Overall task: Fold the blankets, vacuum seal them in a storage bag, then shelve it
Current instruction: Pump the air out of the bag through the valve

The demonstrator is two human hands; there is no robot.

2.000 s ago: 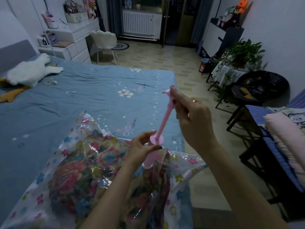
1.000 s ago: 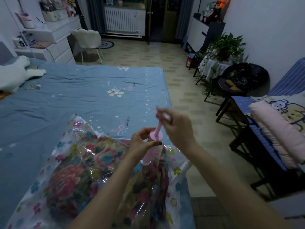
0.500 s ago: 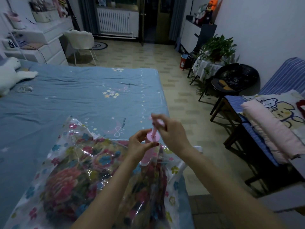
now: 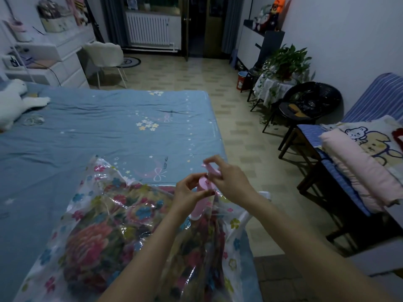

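Plunger pushed down, right hand (image 4: 231, 182) gripping pink plastic pump (image 4: 201, 200)

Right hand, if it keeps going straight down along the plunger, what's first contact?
Probably the pink pump body's top cap: the right hand grips the plunger handle right above it, with the left hand holding that cap. Depth is unclear, so fingers might touch first.

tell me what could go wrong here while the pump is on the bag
The left hand grips only the top of the pink pump, so a push from the right hand on the handle could tip it off the bag. The bag's corner overhangs the bed edge and might slide.
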